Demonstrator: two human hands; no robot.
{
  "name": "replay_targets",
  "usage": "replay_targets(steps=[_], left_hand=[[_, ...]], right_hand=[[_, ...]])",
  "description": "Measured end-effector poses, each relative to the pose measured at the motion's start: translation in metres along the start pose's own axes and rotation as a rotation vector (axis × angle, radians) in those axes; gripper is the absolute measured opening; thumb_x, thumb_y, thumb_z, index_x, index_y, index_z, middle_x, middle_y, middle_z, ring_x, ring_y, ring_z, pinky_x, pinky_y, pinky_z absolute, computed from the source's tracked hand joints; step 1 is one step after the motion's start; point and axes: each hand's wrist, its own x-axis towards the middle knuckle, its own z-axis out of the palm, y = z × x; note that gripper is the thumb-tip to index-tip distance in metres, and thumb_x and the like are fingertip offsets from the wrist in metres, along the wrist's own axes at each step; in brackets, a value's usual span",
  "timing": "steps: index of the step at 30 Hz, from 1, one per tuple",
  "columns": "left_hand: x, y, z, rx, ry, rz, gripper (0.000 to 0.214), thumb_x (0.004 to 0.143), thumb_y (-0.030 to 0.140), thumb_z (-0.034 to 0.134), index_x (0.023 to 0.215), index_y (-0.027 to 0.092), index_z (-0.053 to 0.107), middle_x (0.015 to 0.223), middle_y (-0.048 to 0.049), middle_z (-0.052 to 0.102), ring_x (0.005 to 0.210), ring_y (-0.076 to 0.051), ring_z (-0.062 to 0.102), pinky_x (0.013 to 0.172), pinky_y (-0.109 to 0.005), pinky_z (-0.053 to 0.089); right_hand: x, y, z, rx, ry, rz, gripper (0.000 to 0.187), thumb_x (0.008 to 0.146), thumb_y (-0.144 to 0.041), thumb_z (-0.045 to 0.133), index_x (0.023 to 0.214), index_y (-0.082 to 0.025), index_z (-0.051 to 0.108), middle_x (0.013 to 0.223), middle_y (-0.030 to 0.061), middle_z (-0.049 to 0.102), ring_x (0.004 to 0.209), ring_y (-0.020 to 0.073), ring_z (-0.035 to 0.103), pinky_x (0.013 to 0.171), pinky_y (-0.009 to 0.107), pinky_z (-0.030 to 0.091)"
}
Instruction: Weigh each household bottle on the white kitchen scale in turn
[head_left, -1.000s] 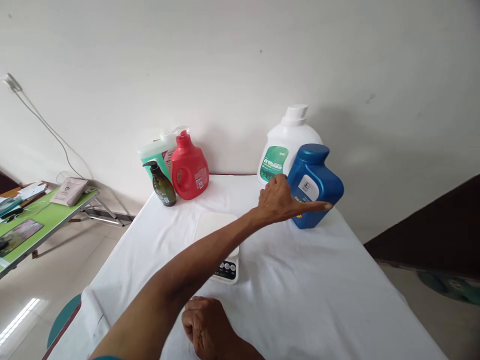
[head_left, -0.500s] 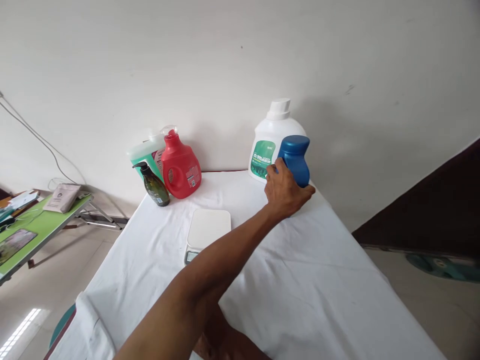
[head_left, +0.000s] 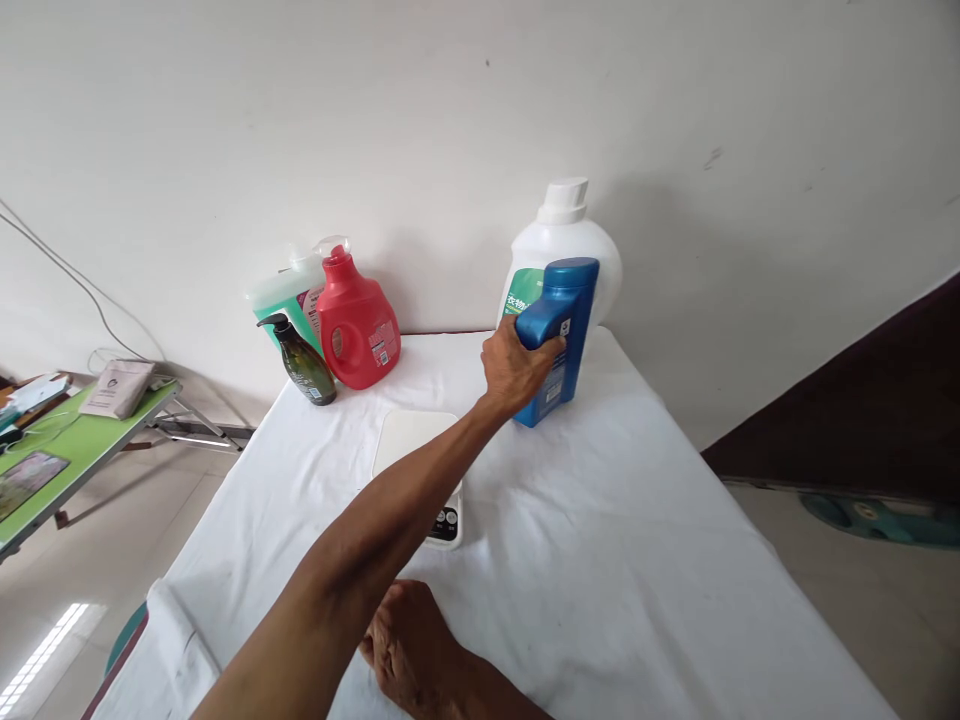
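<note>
My left hand [head_left: 517, 368] is closed round a blue plastic bottle [head_left: 562, 335], fingers on its left side and thumb on the near face. The bottle is slightly tilted, in front of a big white detergent jug [head_left: 568, 235] with a green label. Whether its base touches the cloth I cannot tell. My right hand [head_left: 409, 640] rests low near the table's front, under my left forearm, with its fingers curled and partly hidden. Between the hands and the bottles lies a white kitchen scale [head_left: 412, 430], partly covered by my left forearm; its black button panel shows.
At the back left stand a red detergent jug [head_left: 364, 330], a dark green pump bottle [head_left: 304, 365] and a pale green container [head_left: 281, 300]. A white cloth covers the table [head_left: 600, 560], which meets the wall. Left is a green folding table [head_left: 75, 455] with small items.
My left hand has drawn the blue bottle left and nearer, turning it so its narrow labelled side shows. My right hand has come further into view.
</note>
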Motion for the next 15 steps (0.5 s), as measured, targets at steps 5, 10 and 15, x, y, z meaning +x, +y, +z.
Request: replay_targets(steps=[5, 10, 15], left_hand=[[-0.008, -0.009, -0.059, -0.259, -0.063, 0.188, 0.035, 0.076, 0.039, 0.081, 0.1, 0.019, 0.064, 0.095, -0.005, 0.07, 0.085, -0.02, 0.064, 0.076, -0.033, 0.052], [-0.041, -0.014, -0.139, -0.302, -0.095, 0.261, 0.038, 0.076, 0.044, 0.082, 0.098, 0.018, 0.066, 0.091, -0.0031, 0.069, 0.083, -0.019, 0.064, 0.073, -0.03, 0.053], [-0.067, -0.035, -0.19, -0.292, -0.064, 0.249, 0.04, 0.075, 0.044, 0.083, 0.102, 0.019, 0.067, 0.096, -0.0038, 0.07, 0.086, -0.02, 0.065, 0.076, -0.032, 0.055]], right_hand=[[0.002, -0.006, -0.014, 0.041, -0.004, 0.02, 0.025, 0.055, -0.003, 0.055, 0.056, -0.018, 0.035, 0.059, -0.0039, 0.047, 0.058, 0.0108, 0.041, 0.057, 0.025, 0.028], [0.002, -0.006, -0.012, 0.043, 0.037, 0.042, 0.03, 0.056, -0.001, 0.054, 0.055, -0.018, 0.029, 0.057, -0.0041, 0.043, 0.056, 0.0103, 0.036, 0.055, 0.025, 0.024], [-0.001, -0.003, -0.009, 0.055, 0.089, 0.033, 0.03, 0.057, 0.0, 0.052, 0.057, -0.018, 0.027, 0.058, -0.0034, 0.041, 0.057, 0.0104, 0.034, 0.055, 0.026, 0.021]])
